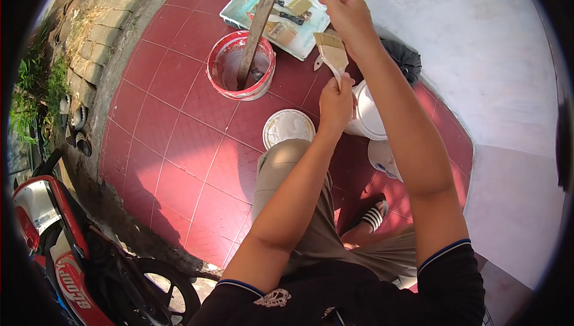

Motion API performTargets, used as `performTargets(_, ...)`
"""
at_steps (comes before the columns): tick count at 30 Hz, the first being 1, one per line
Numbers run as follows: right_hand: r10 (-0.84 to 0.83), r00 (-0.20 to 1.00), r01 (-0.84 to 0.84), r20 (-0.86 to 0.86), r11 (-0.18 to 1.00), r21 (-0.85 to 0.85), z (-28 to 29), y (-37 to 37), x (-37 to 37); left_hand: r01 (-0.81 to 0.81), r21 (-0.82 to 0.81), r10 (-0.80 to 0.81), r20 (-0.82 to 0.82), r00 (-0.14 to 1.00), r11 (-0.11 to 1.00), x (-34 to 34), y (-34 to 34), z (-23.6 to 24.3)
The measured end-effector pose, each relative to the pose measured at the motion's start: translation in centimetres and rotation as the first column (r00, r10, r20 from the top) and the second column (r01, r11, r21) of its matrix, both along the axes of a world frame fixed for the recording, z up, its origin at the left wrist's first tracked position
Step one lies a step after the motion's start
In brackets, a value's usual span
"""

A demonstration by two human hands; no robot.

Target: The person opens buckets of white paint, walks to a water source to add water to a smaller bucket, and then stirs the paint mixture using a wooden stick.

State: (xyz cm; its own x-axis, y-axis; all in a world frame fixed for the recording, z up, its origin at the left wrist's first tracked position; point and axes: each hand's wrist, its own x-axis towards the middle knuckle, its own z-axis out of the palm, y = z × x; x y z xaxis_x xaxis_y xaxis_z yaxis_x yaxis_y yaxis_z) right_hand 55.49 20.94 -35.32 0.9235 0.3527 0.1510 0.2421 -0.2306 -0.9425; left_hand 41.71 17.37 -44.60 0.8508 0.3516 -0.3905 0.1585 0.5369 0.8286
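My left hand is closed round the handle of a wide paintbrush, held upright with its pale bristles pointing away from me. Just beyond the bristles is my right hand, its fingers bent and drawn together near the wall. Whether anything small is between those fingers is hidden. Below the hands lies a paint-smeared white tray with more brushes in it. To its left, a red-rimmed bucket holds a long wooden stick leaning upward.
A round white lid lies beyond my knee. White tubs and a black plastic bag stand under my right arm. The white wall borders the red tiled floor on the right. A red scooter is at the lower left.
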Motion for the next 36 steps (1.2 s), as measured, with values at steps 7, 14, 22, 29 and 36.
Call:
performTargets(7, -0.445, 0.895, 0.419, 0.02, 0.828, -0.374, -3.4, -24.3, -3.4, 0.145, 0.149, -0.13, -0.109, 0.986, 0.978, 0.7, 1.9, -1.6)
performTargets(14, -0.318, 0.897, 0.44, 0.306, 0.58, -0.686, -9.7, -29.8, -8.8, 0.246, 0.176, -0.207, -0.216, 0.954, 0.953, 2.2, -0.6, -3.8)
performTargets(22, -0.415, 0.891, 0.189, -0.184, 0.707, -0.681, -12.6, -32.0, -3.5, 0.342, 0.311, -0.3, -0.178, 0.937, 0.887, 3.0, -2.6, -5.4)
performTargets(29, -0.484, 0.875, 0.35, -0.016, 0.656, -0.669, -12.2, -32.0, -4.0, 0.194, 0.388, -0.152, -0.137, 0.979, 0.901, 2.7, -2.8, -3.2)
performTargets(36, -0.102, 0.951, -0.02, -0.291, 0.92, -0.39, -4.8, -28.2, -7.1, 0.068, 0.477, 0.005, -0.151, 0.989, 0.876, 0.8, 0.5, -0.1)
